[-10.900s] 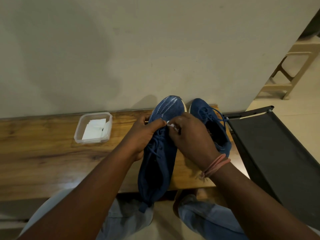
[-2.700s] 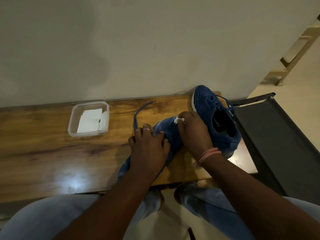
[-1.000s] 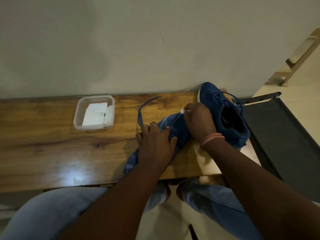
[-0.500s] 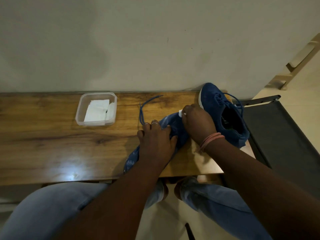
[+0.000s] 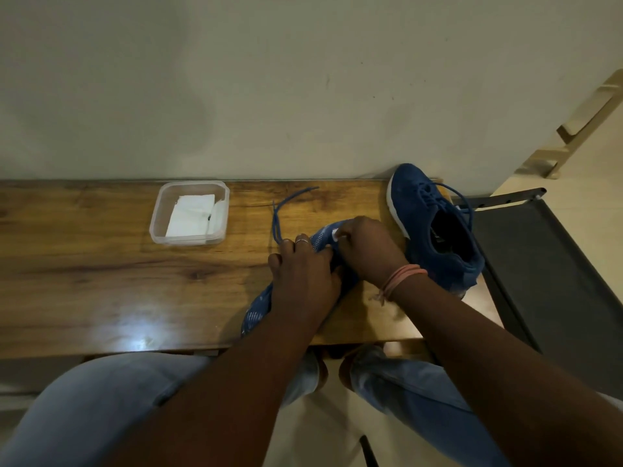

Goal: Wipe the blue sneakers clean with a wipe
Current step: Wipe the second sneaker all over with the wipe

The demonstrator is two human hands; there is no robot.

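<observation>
Lying on its side on the wooden counter (image 5: 101, 281), one blue sneaker (image 5: 323, 239) is gripped by the left hand (image 5: 303, 274). The right hand (image 5: 365, 247) pinches what looks like a white wipe (image 5: 334, 234) against it. The second sneaker (image 5: 435, 227) stands just beside, at the right.

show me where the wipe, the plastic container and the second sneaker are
wipe (image 5: 335, 234), head view, white bit showing at the right hand's fingers
plastic container (image 5: 158, 210), head view, left wall
second sneaker (image 5: 413, 197), head view, toe upper

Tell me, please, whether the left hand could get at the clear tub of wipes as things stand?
Probably yes: only bare bench lies between the left hand and the clear tub. But that hand is holding down the near sneaker, so it must let go first.
</observation>
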